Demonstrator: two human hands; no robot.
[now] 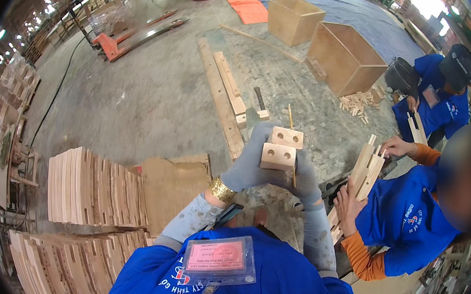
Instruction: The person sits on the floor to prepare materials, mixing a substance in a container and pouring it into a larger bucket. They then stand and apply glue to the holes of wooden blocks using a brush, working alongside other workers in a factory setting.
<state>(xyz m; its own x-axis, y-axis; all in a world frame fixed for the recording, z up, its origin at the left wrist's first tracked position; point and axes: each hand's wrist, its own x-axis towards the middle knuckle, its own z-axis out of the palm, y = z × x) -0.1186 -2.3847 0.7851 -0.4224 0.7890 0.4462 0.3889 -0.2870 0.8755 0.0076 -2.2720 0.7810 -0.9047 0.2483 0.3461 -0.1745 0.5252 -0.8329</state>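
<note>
Wooden blocks (pixel 281 147), two of them, sit stacked up in front of the chest, each with a pair of round holes drilled in the end facing the camera. Both hands are in grey gloves. Left hand (pixel 251 160) is wrapped round the left side of the stack, fingers closed on it, with a gold bracelet (pixel 221 190) at the wrist. Right hand (pixel 304 177) is closed on the right side, and a thin wooden stick (pixel 291 144) runs up past the blocks. Looks like the right hand pinches it, but that side is partly hidden, so I can't swear to it.

A pink badge in a clear holder (pixel 219 260) hangs on the blue shirt lower down. Off to the left, stacks of flat wooden slats (pixel 93 186) cover the concrete floor (pixel 149 92). On the right a co-worker in blue holds a bundle of wooden pieces (pixel 366 171) upright, and another person sits further back. Two open plywood boxes (pixel 337 51) stand beyond, and an orange pallet jack (pixel 126 38) is parked upper left.
</note>
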